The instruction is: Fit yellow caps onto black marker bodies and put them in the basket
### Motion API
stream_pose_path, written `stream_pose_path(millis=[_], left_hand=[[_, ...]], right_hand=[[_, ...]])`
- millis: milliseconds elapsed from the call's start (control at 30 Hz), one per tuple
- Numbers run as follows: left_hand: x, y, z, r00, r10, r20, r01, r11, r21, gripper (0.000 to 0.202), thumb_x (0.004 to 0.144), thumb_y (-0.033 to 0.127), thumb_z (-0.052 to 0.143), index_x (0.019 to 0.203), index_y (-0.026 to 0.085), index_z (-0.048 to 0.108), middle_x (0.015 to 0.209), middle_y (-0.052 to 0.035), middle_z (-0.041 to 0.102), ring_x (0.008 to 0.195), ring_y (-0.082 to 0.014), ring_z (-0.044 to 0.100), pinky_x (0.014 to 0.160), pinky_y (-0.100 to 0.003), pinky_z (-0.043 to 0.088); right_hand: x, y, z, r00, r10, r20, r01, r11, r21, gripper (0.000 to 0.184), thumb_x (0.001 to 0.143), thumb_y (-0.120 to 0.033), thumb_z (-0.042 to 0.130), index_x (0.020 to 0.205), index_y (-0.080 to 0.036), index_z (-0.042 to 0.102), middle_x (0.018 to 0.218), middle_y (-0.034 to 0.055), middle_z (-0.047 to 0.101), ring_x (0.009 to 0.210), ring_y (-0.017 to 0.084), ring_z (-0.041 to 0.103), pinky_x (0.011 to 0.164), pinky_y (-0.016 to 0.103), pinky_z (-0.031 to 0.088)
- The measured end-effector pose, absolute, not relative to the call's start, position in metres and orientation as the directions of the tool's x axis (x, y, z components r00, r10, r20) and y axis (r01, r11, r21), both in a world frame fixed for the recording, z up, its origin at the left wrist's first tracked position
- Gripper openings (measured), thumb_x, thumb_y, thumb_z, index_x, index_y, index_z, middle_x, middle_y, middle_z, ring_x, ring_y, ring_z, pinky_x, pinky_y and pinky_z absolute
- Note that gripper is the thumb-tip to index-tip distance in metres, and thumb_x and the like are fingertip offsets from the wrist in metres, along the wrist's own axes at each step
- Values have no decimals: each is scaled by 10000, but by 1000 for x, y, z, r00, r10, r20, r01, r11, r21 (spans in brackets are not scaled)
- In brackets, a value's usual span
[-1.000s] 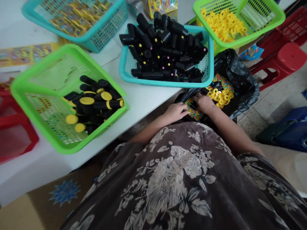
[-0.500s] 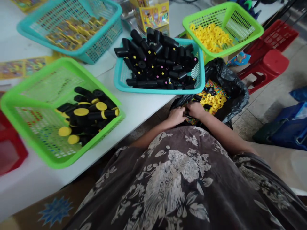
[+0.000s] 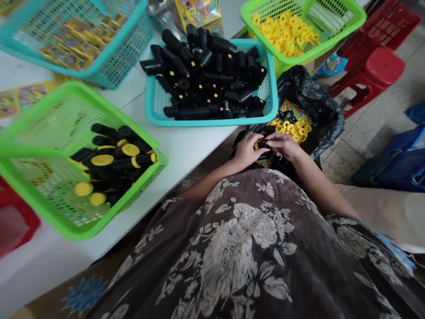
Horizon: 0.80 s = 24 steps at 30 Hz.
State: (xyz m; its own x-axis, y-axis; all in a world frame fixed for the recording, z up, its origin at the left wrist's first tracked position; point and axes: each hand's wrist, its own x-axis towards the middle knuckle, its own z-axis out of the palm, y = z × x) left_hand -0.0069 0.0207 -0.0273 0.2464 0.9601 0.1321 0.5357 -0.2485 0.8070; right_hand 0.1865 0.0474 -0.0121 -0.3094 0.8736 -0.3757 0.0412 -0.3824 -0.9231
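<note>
Gripping black tube (image 3: pixel 264 144): left hand (image 3: pixel 245 151), right hand (image 3: pixel 284 145) (over bag (image 3: pixel 320 108)).

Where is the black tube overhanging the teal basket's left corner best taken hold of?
Grip the black tube by its free left end, coming from the left, outside the teal basket: it lies about level, that end juts past the rim clear of everything, while the other end meets the pile.

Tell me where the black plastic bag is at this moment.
In the head view, the black plastic bag lies right of centre, just off the table, beneath the left hand and right hand, which pinch a small black piece.
</note>
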Motion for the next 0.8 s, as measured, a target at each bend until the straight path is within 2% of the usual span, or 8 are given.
stream_pose_path(millis=[100, 200, 300, 367, 433, 500, 667, 800], left_hand=[[-9, 22, -33, 304, 936, 175, 507, -315, 802, 190, 864, 274, 807, 982, 185, 688, 1047, -83, 720, 1011, -209, 672, 926, -314, 524], [-10, 21, -50, 255, 957, 138, 404, -235, 884, 224, 839, 321, 829, 914, 183, 670, 914, -38, 722, 838, -169, 651, 779, -278, 513], [-8, 20, -66, 190, 977, 94, 235, -138, 962, 265, 813, 356, 845, 891, 181, 661, 814, 0, 711, 678, -124, 589, 655, -247, 458], [-6, 19, -72, 196, 976, 94, 150, -124, 981, 285, 797, 359, 855, 939, 178, 687, 851, -13, 740, 700, -125, 615, 665, -245, 471], [-4, 19, -72, 218, 971, 95, 115, -122, 986, 314, 790, 352, 859, 1005, 172, 718, 894, -33, 763, 743, -136, 647, 691, -251, 493], [-3, 18, -71, 226, 970, 92, 115, -120, 986, 324, 789, 344, 857, 1034, 167, 739, 896, -39, 766, 751, -139, 653, 693, -252, 494], [-6, 16, -73, 221, 974, 53, 112, -79, 991, 293, 781, 330, 859, 988, 169, 729, 896, -22, 763, 717, -117, 623, 669, -237, 471], [-7, 16, -76, 173, 984, 48, 155, -75, 985, 280, 753, 282, 868, 953, 180, 700, 867, 5, 738, 697, -107, 593, 668, -232, 458]], right_hand=[[196, 41, -15, -283, 887, -366, 109, -349, -931, 545, 594, -628, 915, 863, -183, 752, 613, -18, 665, 399, 99, 472, 389, 241, 307], [216, 44, -14, -44, 965, -257, 409, -218, -886, 443, 774, -600, 804, 890, -175, 759, 803, 64, 745, 572, 165, 616, 509, 278, 446], [236, 52, -7, 132, 989, -61, 838, -144, -527, 312, 882, -440, 732, 1002, -156, 782, 1078, 156, 770, 900, 272, 725, 763, 359, 556], [240, 56, -1, 113, 990, -80, 962, -129, -241, 355, 911, -398, 704, 1142, -138, 773, 1200, 208, 744, 1030, 329, 729, 861, 404, 563], [237, 58, 4, 62, 985, -163, 995, -75, -72, 416, 935, -391, 678, 1245, -120, 739, 1246, 243, 727, 1063, 357, 729, 876, 419, 565], [231, 57, 8, 26, 974, -227, 1000, -27, 0, 397, 970, -354, 625, 1274, -117, 722, 1269, 253, 723, 1091, 364, 728, 881, 414, 564], [224, 47, 18, 58, 957, -283, 998, -46, 50, 385, 988, -318, 601, 1305, -129, 711, 1308, 230, 724, 1146, 352, 727, 907, 385, 555], [219, 38, 19, -22, 921, -390, 992, 68, 105, 366, 966, -326, 642, 1257, -132, 749, 1263, 227, 741, 1142, 350, 738, 895, 368, 557]])
